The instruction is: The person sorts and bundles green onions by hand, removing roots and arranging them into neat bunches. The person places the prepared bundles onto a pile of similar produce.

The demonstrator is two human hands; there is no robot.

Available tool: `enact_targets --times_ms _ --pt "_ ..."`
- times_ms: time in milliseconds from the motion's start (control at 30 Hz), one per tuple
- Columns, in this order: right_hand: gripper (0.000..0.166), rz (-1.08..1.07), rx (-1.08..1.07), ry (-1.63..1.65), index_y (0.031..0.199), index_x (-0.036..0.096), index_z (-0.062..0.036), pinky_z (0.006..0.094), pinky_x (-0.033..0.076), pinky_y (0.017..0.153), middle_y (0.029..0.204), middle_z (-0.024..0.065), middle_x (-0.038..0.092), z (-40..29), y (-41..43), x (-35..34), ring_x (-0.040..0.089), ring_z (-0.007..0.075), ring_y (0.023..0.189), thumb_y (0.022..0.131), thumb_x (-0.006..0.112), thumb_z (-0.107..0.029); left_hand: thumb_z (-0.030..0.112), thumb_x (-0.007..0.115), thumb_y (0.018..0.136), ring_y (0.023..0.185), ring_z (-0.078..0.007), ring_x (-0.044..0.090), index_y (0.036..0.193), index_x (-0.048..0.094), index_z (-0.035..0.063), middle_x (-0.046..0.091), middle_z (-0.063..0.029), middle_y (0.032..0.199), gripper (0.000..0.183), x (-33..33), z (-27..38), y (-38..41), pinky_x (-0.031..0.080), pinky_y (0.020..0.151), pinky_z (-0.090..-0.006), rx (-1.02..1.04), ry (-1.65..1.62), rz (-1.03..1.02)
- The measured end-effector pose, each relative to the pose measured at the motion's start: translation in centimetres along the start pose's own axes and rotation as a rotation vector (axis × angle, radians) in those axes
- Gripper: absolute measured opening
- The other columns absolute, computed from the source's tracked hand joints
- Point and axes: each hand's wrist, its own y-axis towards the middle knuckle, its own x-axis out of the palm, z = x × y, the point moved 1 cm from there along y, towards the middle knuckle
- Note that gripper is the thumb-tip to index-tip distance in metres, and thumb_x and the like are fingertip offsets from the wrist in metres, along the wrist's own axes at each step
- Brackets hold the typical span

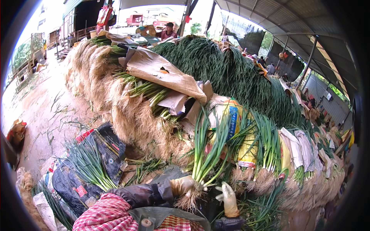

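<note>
My left hand [182, 185], in a pale glove, is closed around the base of a bunch of green onions [206, 153]. Their long leaves point up and the stringy roots hang below my fist. Just right of the bunch, my right hand [227, 196], gloved too, has its fingers apart and holds nothing. Another bunch of green onions [96, 167] lies at the left on dark printed sacks [70, 180]. Cut green leaves [266, 206] are heaped right of my right hand.
A long pile of rooted green onions [130, 115] runs across in front, partly covered by a brown paper sack [164, 73]. More leafy bunches [268, 138] and sacks [292, 144] extend right. A person [167, 32] is behind the pile. Leaf scraps litter the ground [55, 115].
</note>
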Motion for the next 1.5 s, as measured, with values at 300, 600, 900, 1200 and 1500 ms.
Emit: enact_targets --times_ms 300,600,900,1200,1500 --pt "0.027 0.066 -0.302 0.898 0.114 0.062 0.0011 0.0291 0.051 0.068 0.096 0.0108 0.067 -9.9 7.4 -1.1 0.062 0.0180 0.082 0.095 0.055 -0.016 -0.001 0.065 0.079 0.103 -0.0329 0.063 0.129 0.047 -0.0037 0.063 -0.0202 0.116 0.053 -1.9 3.9 0.3 0.054 0.085 -0.0407 0.315 -0.114 -0.226" --pt "0.014 0.521 0.080 0.394 0.094 0.068 -0.0063 0.0171 0.029 0.036 0.066 -0.0025 0.057 -3.7 13.2 -5.0 0.042 0.0026 0.045 0.086 0.069 -0.018 -0.013 0.052 0.078 0.084 -0.0342 0.069 0.116 0.051 -0.0103 0.066 -0.0203 0.102 0.039 -5.2 4.1 4.9 0.060 0.071 -0.0378 -0.012 -0.210 0.104" --pt "0.016 0.471 0.178 -0.102 0.083 0.062 0.0022 0.0294 0.046 0.045 0.060 0.0092 0.063 -4.0 28.9 -1.4 0.060 0.0183 0.051 0.080 0.068 -0.012 -0.014 0.050 0.075 0.116 -0.0398 0.057 0.115 0.055 -0.0080 0.061 -0.0206 0.117 0.041 -5.3 5.4 4.1 0.052 0.094 -0.0428 0.074 -0.270 0.103" --pt "0.010 0.032 -0.130 0.429 0.098 0.059 -0.0023 0.0226 0.047 0.051 0.072 0.0021 0.061 -1.0 13.0 6.1 0.057 0.0100 0.056 0.090 0.063 -0.007 0.002 0.067 0.080 0.045 -0.0165 0.056 0.090 0.065 -0.0049 0.062 -0.0089 0.067 0.012 -1.7 3.3 6.9 0.043 0.035 -0.0266 -0.037 0.063 0.301" --pt "0.029 -0.226 -0.002 0.877 0.121 0.061 -0.0005 0.0198 0.043 0.047 0.079 0.0030 0.067 -1.9 3.1 1.6 0.053 0.0057 0.056 0.095 0.055 -0.011 -0.003 0.069 0.078 0.051 -0.0159 0.060 0.090 0.062 -0.0026 0.064 -0.0077 0.073 0.014 -1.0 2.4 5.4 0.043 0.038 -0.0261 0.040 0.081 0.442"
